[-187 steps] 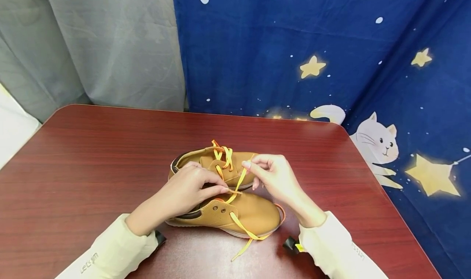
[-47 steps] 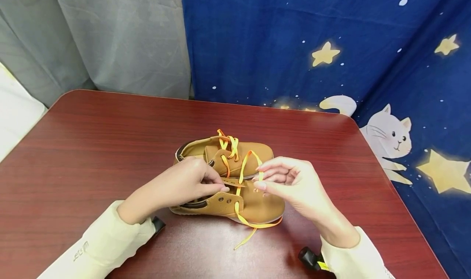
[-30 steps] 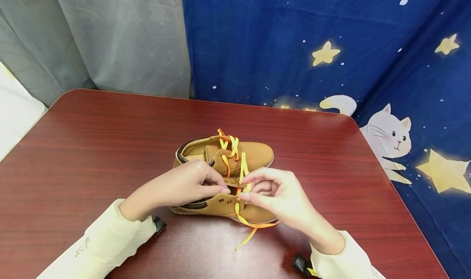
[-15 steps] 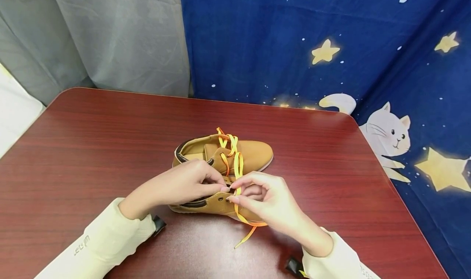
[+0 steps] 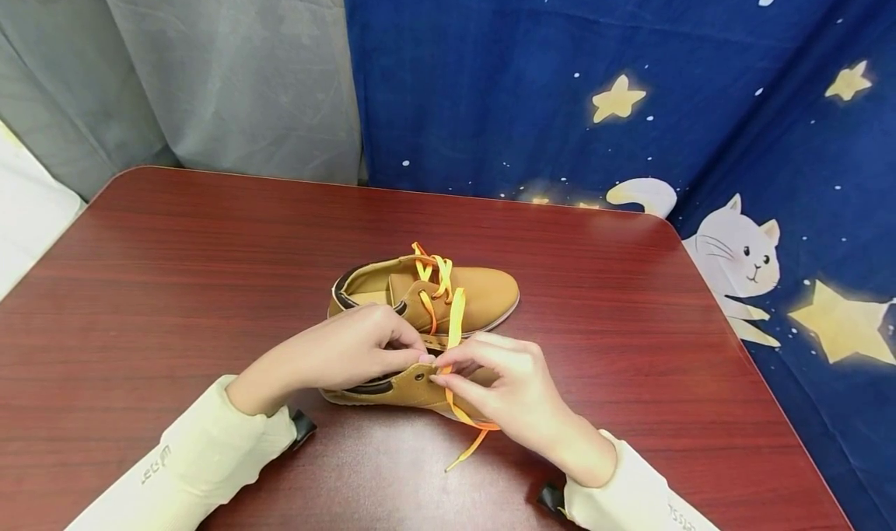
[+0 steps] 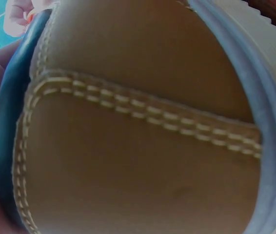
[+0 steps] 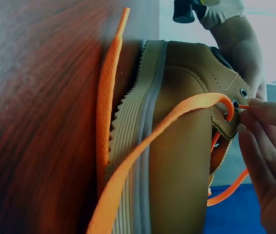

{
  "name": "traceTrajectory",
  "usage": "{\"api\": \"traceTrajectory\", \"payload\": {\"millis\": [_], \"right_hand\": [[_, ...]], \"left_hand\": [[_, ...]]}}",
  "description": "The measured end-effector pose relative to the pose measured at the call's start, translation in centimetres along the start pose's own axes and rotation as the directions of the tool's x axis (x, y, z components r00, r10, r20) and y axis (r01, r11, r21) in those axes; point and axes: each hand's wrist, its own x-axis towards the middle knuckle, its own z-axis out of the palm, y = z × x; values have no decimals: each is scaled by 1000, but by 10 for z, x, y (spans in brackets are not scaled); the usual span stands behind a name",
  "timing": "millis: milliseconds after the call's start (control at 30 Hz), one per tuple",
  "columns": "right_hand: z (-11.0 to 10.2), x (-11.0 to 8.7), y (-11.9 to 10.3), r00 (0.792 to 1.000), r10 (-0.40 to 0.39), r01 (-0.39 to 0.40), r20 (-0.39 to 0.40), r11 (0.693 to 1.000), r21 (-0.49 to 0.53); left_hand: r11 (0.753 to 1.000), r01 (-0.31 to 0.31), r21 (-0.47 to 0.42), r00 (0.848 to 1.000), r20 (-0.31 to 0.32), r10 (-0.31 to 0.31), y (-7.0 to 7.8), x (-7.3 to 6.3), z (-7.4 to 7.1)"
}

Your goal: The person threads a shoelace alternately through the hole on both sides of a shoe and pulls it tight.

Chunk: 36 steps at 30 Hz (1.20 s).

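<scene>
Nearest: a loose lace end (image 5: 465,451) is trailed down the outer side of the near shoe (image 5: 409,393), its tip apparently laid on the tabletop (image 5: 378,476). Shoe set sideways, toe to the right, mid-table.

Near flap (image 7: 221,78), three eyelets seen from the right wrist. Bottom eyelet: filled by lace. Middle eyelet (image 7: 235,104): lace tip pinched right at it between thumb and fingers of the right hand (image 5: 518,387); whether it is passed through cannot be told. Top eyelet (image 5: 420,377): unfilled. Flap edge is gripped between thumb and curled fingers of the left hand (image 5: 346,348), just beside the work.

Slack lace (image 5: 456,313) is looped up above the right fingers. Far flap (image 5: 435,343): eyelets in sight look unthreaded. Judged: lacing only begun here, upper holes left to fill.

Beyond, close alongside: far shoe (image 5: 490,290), crossed laces (image 5: 444,277) already run in; sideways room on that side is judged tight. More room is offered nearward and past the toes. Table's far edge (image 5: 392,191) lies well back, backed by grey curtain (image 5: 245,72) and blue curtain (image 5: 490,72); near edge not shown.
</scene>
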Motion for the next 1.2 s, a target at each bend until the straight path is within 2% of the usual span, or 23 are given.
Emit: {"api": "traceTrajectory", "payload": {"millis": [167,300,567,867,1067,1200], "right_hand": [[-1,0,4,993,-114,115,21,991,-72],[-3,0,6,978,-201,206,50,969,-134],[-4,2,13,910,-401,414,103,880,-231],[-7,2,15,868,-473,495,148,814,-303],[-11,4,15,852,-491,524,183,798,-299],[-11,4,15,844,-503,536,185,788,-302]], "left_hand": [[1000,-5,8,1000,-9,5,-1,0,0],[1000,-21,3,1000,-15,21,-3,0,0],[999,-25,-24,1000,-12,24,-3,-1,1],[1000,11,-5,1000,-11,-11,2,-1,3],[995,21,93,999,-44,-17,3,0,6],[988,21,155,999,-41,-15,2,0,7]]}}
